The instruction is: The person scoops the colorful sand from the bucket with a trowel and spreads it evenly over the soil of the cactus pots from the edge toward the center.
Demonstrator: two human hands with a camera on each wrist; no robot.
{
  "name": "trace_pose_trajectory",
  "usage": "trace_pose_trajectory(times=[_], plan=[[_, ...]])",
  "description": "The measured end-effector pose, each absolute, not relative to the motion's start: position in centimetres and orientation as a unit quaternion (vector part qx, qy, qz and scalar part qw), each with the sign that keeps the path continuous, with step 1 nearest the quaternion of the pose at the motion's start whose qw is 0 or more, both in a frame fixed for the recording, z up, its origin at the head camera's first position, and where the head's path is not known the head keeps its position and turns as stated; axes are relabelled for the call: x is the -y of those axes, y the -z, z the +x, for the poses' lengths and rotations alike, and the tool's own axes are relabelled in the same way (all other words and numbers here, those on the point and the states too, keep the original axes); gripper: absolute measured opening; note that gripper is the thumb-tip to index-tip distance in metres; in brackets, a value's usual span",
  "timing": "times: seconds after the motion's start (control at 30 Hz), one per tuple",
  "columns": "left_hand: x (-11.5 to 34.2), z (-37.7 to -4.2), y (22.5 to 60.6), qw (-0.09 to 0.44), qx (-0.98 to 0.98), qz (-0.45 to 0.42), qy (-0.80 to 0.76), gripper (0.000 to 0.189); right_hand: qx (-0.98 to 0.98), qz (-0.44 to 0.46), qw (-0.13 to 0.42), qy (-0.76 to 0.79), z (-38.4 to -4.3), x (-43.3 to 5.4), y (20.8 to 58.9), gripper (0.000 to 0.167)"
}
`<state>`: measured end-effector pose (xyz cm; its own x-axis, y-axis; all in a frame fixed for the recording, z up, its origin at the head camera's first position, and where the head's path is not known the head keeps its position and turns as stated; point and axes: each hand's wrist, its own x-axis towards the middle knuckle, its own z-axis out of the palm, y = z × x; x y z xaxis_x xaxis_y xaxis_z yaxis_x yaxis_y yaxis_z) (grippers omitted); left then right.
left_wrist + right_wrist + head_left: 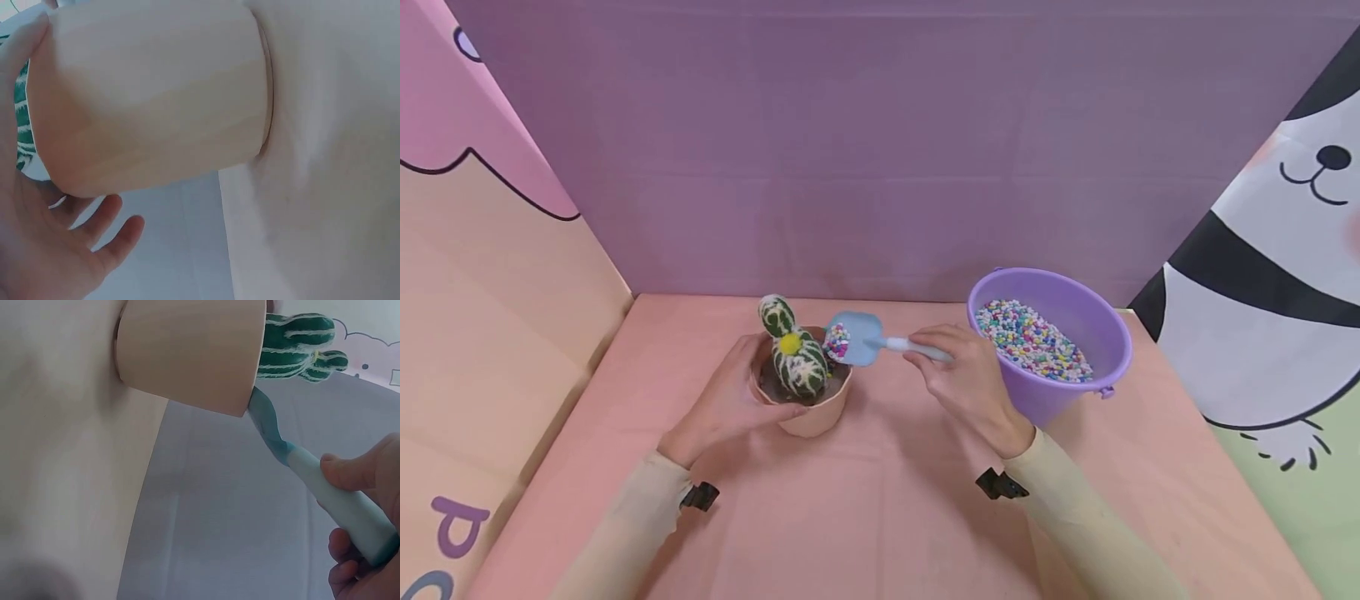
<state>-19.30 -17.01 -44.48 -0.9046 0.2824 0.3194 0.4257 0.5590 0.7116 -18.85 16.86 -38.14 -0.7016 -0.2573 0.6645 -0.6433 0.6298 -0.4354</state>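
"What is the left grip (730, 398) doing?"
"Holding the peach pot (816, 419) by its side, fingers and thumb around it. The pot stands on the tabletop (865, 517), and a striped cactus (802, 372) with a yellow flower (789, 343) rises from it."
"And the right grip (967, 372)?"
"It clasps the handle of a light blue trowel (867, 337). The blade is at the pot's right-hand rim, carrying some coloured beads (837, 341)."
"Any more beads?"
"Yes, in the purple bucket (1078, 304) on the tabletop, just beside the right grip."
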Motion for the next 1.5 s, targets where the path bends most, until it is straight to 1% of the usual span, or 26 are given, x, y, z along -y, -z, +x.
trace_pose_trajectory(times=[0.27,0.33,0.4,0.47,0.53,0.6,0.67,0.83,1.0,1.27,1.33,1.5], plan=[[15.8,-17.7,43.9,0.106,0.908,-0.143,0.379,0.123,0.853,0.268,0.295,-0.337,-18.7,-16.9,38.1,0.022],[15.9,-17.6,43.8,0.111,0.917,-0.141,0.356,0.126,0.852,0.271,0.296,-0.337,-18.7,-16.9,38.1,0.022],[16.2,-17.8,43.6,0.108,0.917,-0.16,0.349,0.124,0.85,0.273,0.299,-0.336,-18.7,-16.9,38.0,0.022],[16.6,-18.6,43.4,0.093,0.902,-0.199,0.371,0.115,0.849,0.275,0.303,-0.335,-18.6,-16.9,38.0,0.022],[16.8,-19.5,43.3,0.064,0.879,-0.24,0.406,0.104,0.847,0.277,0.308,-0.335,-18.6,-16.9,38.0,0.022],[16.9,-20.3,43.2,0.034,0.858,-0.269,0.436,0.096,0.845,0.278,0.312,-0.334,-18.6,-16.9,38.0,0.022],[17.0,-20.6,43.2,0.01,0.848,-0.278,0.452,0.097,0.843,0.281,0.311,-0.338,-18.6,-16.9,38.1,0.022],[17.1,-20.7,43.2,-0.003,0.848,-0.267,0.458,0.102,0.84,0.284,0.309,-0.344,-18.7,-16.7,38.3,0.022],[17.0,-20.6,43.2,0.006,0.848,-0.264,0.46,0.1,0.838,0.281,0.313,-0.348,-18.8,-16.6,38.4,0.022],[16.6,-19.8,43.1,0.031,0.876,-0.223,0.426,0.116,0.84,0.279,0.318,-0.341,-18.6,-17.0,38.5,0.021],[16.4,-19.6,43.0,0.039,0.88,-0.215,0.423,0.116,0.84,0.278,0.32,-0.339,-18.6,-17.0,38.5,0.021],[15.7,-18.8,42.9,0.069,0.894,-0.178,0.407,0.109,0.84,0.278,0.323,-0.335,-18.4,-17.2,38.5,0.021]])
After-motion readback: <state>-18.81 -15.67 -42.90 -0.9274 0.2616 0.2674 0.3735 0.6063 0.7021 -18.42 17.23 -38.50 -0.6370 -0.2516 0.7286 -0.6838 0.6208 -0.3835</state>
